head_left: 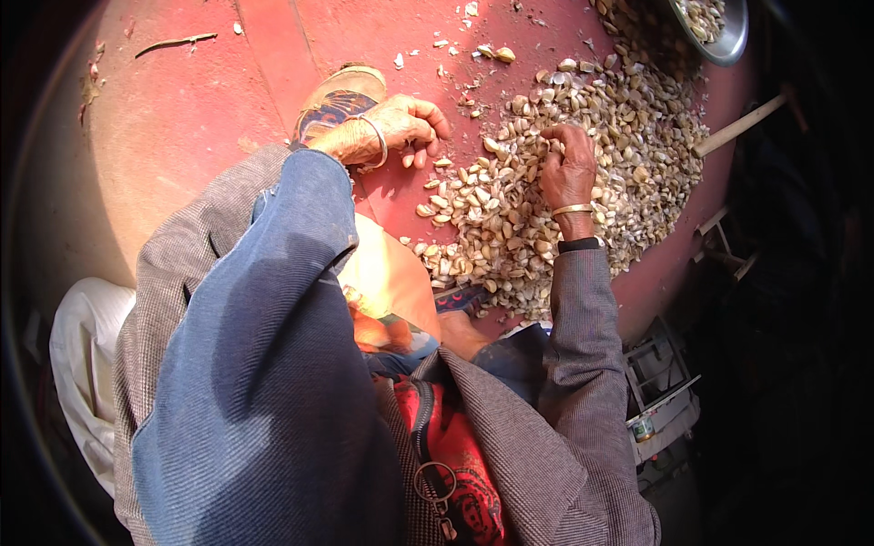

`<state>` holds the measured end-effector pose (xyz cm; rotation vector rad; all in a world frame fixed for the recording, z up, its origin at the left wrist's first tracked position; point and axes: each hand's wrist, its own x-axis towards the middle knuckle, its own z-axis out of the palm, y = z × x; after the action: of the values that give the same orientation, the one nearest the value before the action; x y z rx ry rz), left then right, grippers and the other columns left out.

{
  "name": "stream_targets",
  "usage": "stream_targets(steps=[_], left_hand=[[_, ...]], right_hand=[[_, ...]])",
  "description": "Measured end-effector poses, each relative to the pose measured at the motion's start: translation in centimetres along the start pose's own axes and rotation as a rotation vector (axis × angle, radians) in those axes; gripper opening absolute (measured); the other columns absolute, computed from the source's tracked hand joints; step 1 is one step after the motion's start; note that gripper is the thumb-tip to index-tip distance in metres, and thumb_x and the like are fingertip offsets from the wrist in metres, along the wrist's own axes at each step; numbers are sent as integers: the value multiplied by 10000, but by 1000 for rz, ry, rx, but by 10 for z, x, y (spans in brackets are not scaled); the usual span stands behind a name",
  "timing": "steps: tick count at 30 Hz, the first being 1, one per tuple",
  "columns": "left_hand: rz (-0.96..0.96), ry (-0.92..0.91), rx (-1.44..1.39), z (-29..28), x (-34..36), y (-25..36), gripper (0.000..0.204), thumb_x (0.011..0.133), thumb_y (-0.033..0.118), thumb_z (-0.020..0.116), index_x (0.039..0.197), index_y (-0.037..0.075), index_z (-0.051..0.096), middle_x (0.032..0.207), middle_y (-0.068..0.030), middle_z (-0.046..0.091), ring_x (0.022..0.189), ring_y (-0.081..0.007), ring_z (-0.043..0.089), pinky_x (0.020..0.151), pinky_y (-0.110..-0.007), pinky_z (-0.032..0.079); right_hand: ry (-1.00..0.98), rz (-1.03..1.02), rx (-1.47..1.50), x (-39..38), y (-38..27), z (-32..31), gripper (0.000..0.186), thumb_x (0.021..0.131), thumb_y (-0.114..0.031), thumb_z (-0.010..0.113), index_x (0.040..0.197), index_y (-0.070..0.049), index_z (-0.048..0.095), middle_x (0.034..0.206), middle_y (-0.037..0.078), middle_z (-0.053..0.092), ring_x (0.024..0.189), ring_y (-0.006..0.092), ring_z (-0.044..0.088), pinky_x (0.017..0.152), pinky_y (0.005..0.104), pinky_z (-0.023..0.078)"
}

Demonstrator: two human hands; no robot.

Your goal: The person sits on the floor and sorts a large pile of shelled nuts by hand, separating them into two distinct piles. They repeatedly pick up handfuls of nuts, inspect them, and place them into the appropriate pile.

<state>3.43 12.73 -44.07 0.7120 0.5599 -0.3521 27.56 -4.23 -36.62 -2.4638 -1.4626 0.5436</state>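
Observation:
A broad heap of garlic cloves [628, 173], off-white to tan, spreads over the red floor in front of me. My right hand [569, 168] reaches down onto the heap, its fingers curled toward the cloves. What lies under those fingertips is hidden. My left hand [410, 127] hovers left of the heap above the floor, fingers loosely bent and somewhat apart, with nothing visible in them. Each wrist wears a bangle. A few loose cloves lie between the hands.
At the top right a metal bowl [736, 41] holds more cloves. A wooden handle [742, 126] juts from the heap's right edge. Bits of skin litter the red floor [228, 100], with a thin stick [176, 44] farther left. My shoe [341, 100] is beside my left hand.

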Motion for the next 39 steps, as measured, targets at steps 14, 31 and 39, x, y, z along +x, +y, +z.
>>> stream_targets(steps=[14, 31, 39], left_hand=[[5, 2, 44, 1, -3, 1, 252, 945, 106, 534, 1133, -49, 599, 920, -116, 680, 713, -160, 675, 591, -249, 528], [8, 0, 26, 0, -3, 1, 255, 942, 107, 535, 1135, -44, 607, 933, -118, 686, 720, -160, 678, 602, -250, 535], [-14, 18, 87, 5, -5, 7, 290, 989, 189, 560, 1134, -54, 623, 880, -121, 691, 668, -155, 671, 587, -248, 540]], right_hand=[[-105, -207, -85, -30, -13, 34, 217, 785, -125, 771, 951, -122, 632, 930, 35, 574, 947, 249, 553, 813, 399, 389], [-46, -79, -107, -31, -20, 47, 139, 822, -179, 751, 924, -117, 680, 899, 20, 603, 938, 229, 573, 858, 414, 378], [81, -230, 28, -20, -37, 34, 174, 785, -121, 770, 908, -135, 647, 863, 15, 604, 860, 221, 561, 834, 396, 371]])
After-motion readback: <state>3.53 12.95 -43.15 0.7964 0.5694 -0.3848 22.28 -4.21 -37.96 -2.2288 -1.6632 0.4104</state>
